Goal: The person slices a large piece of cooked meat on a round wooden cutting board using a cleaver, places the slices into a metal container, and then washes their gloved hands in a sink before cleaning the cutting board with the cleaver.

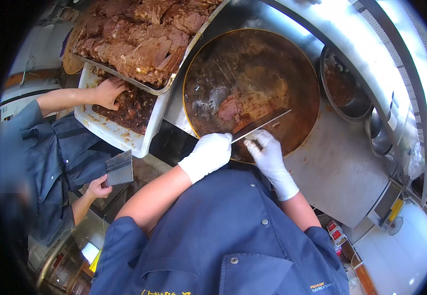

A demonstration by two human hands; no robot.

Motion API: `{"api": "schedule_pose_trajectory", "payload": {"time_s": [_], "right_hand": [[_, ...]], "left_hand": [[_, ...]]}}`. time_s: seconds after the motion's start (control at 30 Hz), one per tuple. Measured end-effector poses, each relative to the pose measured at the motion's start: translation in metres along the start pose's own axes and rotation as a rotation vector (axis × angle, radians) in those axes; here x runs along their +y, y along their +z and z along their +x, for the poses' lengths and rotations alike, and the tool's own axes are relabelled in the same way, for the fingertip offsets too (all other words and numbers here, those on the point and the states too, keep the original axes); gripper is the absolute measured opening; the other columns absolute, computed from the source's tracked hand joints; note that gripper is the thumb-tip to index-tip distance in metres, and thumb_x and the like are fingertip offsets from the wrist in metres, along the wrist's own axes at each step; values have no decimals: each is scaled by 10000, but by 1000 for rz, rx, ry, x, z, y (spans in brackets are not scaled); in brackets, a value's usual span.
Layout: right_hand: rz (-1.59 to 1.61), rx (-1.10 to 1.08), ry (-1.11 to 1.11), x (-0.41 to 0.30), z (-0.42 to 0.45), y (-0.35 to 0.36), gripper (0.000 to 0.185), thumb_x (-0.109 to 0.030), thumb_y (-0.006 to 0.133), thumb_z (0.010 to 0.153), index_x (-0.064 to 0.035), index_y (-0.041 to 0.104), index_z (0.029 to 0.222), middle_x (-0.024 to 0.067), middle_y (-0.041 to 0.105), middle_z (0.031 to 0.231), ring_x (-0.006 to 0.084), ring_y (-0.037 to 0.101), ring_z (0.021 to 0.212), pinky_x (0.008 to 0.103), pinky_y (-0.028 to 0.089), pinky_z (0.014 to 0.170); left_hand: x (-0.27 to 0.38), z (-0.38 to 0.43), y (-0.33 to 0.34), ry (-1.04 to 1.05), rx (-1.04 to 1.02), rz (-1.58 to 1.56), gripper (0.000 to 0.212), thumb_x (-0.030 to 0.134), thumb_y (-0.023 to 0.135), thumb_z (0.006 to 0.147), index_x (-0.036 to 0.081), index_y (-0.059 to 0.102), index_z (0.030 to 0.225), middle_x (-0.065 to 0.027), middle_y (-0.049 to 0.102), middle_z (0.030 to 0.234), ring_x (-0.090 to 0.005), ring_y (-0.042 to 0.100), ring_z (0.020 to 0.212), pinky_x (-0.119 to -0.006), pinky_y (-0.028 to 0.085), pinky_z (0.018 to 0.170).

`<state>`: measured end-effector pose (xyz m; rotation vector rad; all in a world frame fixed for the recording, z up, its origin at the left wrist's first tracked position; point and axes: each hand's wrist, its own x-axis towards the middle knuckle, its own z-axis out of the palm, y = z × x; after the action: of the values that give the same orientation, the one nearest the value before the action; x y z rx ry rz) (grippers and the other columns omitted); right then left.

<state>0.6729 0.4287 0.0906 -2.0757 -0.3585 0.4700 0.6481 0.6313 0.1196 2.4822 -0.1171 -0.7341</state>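
Note:
My left hand (210, 153), in a white glove, grips a broad-bladed knife (261, 126) at its handle end. The blade slants away to the right above a round, stained chopping block (257, 79) with a yellow rim. A flat piece of cooked meat (230, 108) lies on the block beyond the blade. Close to the near side of the blade is my right hand (267, 156), also gloved, with its fingers bent. Whether those fingers pinch anything is unclear. Small meat scraps (275, 124) lie near the knife.
At upper left, a metal tray (195, 44) piled with cooked meat overlaps a white tub (145, 142) of dark bits. A co-worker's hand (110, 92) reaches into the tub; their other hand (98, 187) holds a cleaver (120, 169). Metal bowls (357, 107) stand right, beside a steel counter (342, 173).

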Motion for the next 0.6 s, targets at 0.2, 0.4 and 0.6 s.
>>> {"api": "schedule_pose_trajectory", "payload": {"time_s": [0.2,0.4,0.6], "right_hand": [[-170,-51,-207,5,58,-8,234,-60,659,769,-12,682,997,209,655,1022,388,614,1003,431,497,877],[-277,-359,-214,4,85,-12,289,-48,686,741,-35,693,1029,170,681,1022,352,649,957,421,514,856],[-84,-225,-35,-2,86,4,417,-78,767,723,-17,632,1112,183,652,1054,349,627,1011,424,498,897]], "left_hand": [[-9,-49,-27,-110,247,-143,216,180,589,914,-23,644,961,-246,663,772,-443,655,754,-500,523,689],[-57,-80,-10,-250,413,-239,220,179,579,914,-29,641,949,-256,661,819,-429,652,770,-474,519,680],[-74,-91,12,-308,415,-425,203,170,582,917,-27,630,932,-226,652,774,-372,649,713,-439,513,659]]}}
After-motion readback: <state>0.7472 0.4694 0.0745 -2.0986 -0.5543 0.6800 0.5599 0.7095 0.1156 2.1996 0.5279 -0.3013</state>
